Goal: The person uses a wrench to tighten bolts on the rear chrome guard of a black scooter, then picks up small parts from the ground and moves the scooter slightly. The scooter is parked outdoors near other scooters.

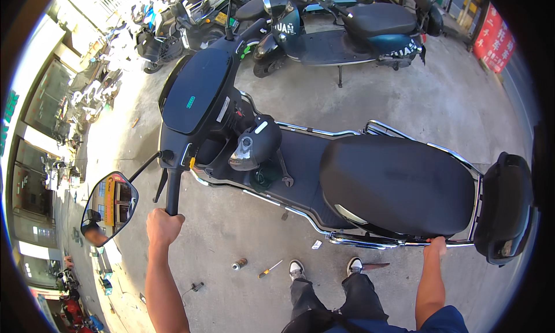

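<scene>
A black electric scooter [312,208] stands sideways in front of me, its handlebar at my left and its tail at my right. My left hand [164,226] is closed around the end of the black handlebar grip [173,193], below the brake lever. At the lower edge of the black seat [399,182], near the rear, my right hand [436,246] is closed on the chrome side rail [458,243]; its fingertips are partly hidden. A dark helmet [263,143] sits between the front panel and the footboard. Beside it a metal wrench [284,170] rests on the footboard.
A round mirror [111,207] sticks out left of the grip, and a black top box [505,208] sits at the tail. A screwdriver [270,268], a can [239,264] and a small white packet [317,244] lie near my feet. Another scooter [341,50] is parked beyond.
</scene>
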